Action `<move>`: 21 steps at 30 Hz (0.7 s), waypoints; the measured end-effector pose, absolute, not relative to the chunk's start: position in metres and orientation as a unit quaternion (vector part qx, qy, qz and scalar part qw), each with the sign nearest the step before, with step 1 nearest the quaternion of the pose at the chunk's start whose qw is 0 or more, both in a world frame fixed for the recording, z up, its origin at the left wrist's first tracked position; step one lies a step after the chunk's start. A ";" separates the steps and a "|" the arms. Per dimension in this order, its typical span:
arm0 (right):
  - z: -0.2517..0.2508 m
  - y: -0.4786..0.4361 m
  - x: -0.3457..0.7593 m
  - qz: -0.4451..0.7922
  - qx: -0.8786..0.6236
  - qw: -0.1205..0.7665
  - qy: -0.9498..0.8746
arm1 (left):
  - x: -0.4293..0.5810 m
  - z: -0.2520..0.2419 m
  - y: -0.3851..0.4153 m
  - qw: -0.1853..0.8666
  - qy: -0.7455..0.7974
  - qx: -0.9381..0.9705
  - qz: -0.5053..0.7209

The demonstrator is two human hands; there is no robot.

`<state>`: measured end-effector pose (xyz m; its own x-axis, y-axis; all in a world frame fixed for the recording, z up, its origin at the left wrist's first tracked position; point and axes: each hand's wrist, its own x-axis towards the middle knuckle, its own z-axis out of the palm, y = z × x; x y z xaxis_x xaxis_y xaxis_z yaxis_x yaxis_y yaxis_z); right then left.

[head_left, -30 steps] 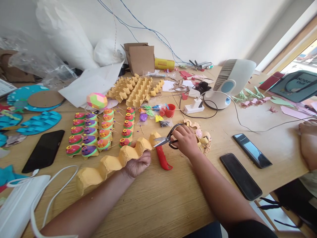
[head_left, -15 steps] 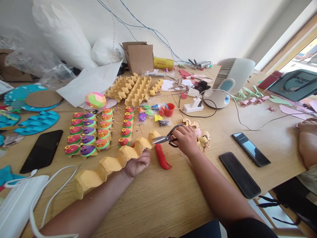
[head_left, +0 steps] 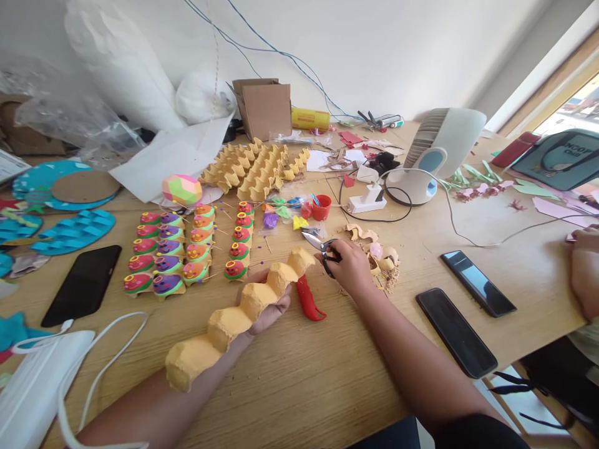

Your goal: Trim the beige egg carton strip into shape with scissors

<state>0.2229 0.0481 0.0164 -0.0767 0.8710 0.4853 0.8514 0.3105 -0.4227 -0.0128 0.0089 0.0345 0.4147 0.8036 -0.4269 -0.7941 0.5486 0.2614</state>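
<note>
My left hand (head_left: 274,310) grips a yellow egg carton strip (head_left: 228,325) from below, tilted so its far end rises to the right. Black-handled scissors (head_left: 326,254) are in my right hand (head_left: 350,267), their blades pointing left just above the strip's far end and apart from it. Beneath that end, a red tool-like piece (head_left: 309,300) lies on the table, partly hidden by the strip. Right of my right hand is a small heap of carton scraps (head_left: 387,260). Behind my left hand stand rows of painted carton caterpillars (head_left: 195,244) with coloured faces.
Uncut egg cartons (head_left: 248,167) lie at the back, near a red cup (head_left: 321,207) and bags of coloured clay (head_left: 270,220). A white fan (head_left: 440,149) and power strip (head_left: 367,202) stand behind. Phones (head_left: 456,332) lie on the right, where another person's hand (head_left: 584,268) rests.
The carton strip has shifted right and toward me with my left hand. My right hand has turned the scissors so the blades point more upward, off the strip's end.
</note>
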 end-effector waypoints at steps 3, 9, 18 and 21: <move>0.015 0.047 0.220 0.063 -0.594 0.345 -0.724 | -0.011 0.035 0.009 0.840 0.264 0.056 0.471; 0.022 0.042 0.217 0.092 -0.581 0.346 -0.731 | -0.009 0.033 0.010 0.847 0.272 0.098 0.446; 0.023 0.044 0.218 0.021 -0.567 0.336 -0.751 | -0.028 0.005 0.023 0.820 0.355 0.204 0.401; 0.023 0.041 0.216 -0.018 -0.553 0.299 -0.777 | -0.030 0.005 0.023 0.807 0.371 0.231 0.398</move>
